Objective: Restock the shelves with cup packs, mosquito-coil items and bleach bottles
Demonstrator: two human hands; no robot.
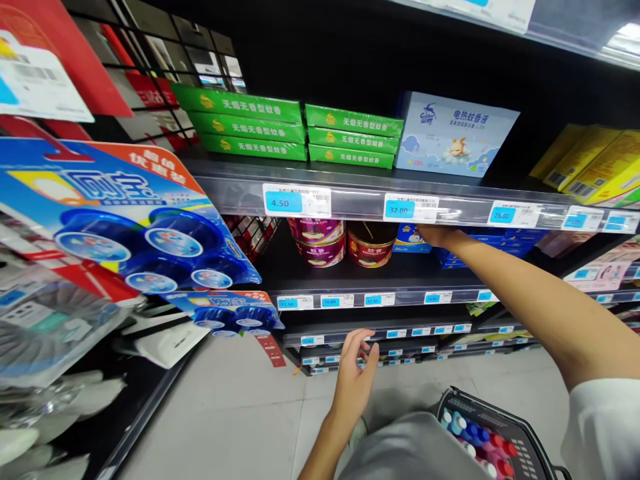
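Note:
My right hand (pixel 435 235) reaches into the middle shelf, just under the upper shelf's price rail (pixel 400 208). It is beside blue boxes (pixel 487 239), and its fingers are hidden behind the rail, so I cannot tell whether it grips anything. To the left of that hand stand round red mosquito-coil tins (pixel 320 241). My left hand (pixel 354 375) hangs lower, fingers apart and empty, close to a low shelf's price rail (pixel 380 331).
Green boxes (pixel 245 123) and a pale blue electric mosquito-liquid box (pixel 453 133) stand on the upper shelf. A blue toilet-cleaner display (pixel 125 213) juts out at left. Below me, a black shopping basket (pixel 487 417) holds colourful bottles. A tiled floor (pixel 240 413) runs along the shelves.

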